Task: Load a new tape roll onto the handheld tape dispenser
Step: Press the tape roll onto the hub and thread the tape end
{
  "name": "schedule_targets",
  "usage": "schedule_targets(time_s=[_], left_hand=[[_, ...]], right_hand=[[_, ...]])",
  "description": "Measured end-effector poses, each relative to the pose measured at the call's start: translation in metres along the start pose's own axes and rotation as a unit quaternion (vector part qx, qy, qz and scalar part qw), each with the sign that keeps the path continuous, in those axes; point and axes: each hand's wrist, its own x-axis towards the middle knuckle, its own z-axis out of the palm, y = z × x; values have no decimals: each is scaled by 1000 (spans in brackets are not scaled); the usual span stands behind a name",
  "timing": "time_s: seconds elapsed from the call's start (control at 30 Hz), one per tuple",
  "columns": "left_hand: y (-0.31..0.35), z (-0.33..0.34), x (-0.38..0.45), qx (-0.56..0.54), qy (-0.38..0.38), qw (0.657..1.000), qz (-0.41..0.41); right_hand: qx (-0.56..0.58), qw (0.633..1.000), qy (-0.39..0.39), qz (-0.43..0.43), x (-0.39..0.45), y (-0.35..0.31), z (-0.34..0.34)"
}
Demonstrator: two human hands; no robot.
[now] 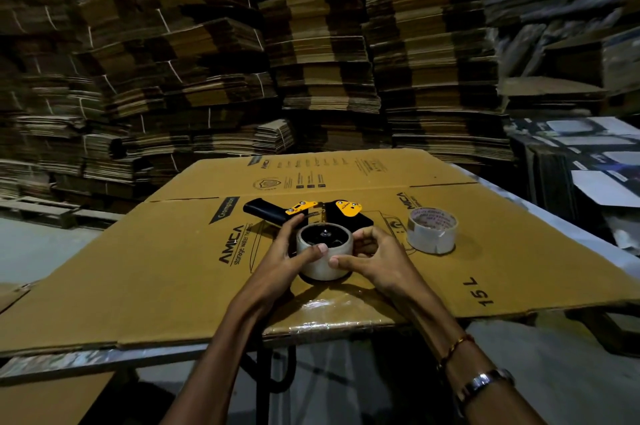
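Observation:
A black and yellow handheld tape dispenser [313, 214] lies flat on a brown cardboard sheet [166, 272]. A clear tape roll [320, 267] sits around the dispenser's black hub, near me. My left hand [291, 256] grips the roll's left side, thumb on its front rim and fingers behind it. My right hand [372, 256] holds the roll's right side, thumb against its front wall. A second tape roll [432, 229] with a printed core stands on the sheet to the right, untouched.
The cardboard sheet covers a small table and overhangs its edges. Tall stacks of flattened cartons [242, 60] rise behind and to the left. More flat printed boxes [588, 164] lie at the right. A watch and a thread band are on my right wrist.

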Motion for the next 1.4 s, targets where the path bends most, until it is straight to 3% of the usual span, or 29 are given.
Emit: schedule_targets(time_s=[0.37,1.4], left_hand=[[1,-2,1,-10,-13,1000,-4],[-5,-8,6,-58,-39,997,-18]], right_hand=[[-15,999,28,-14,-2,1,2],[3,1000,16,-12,-1,1,3]])
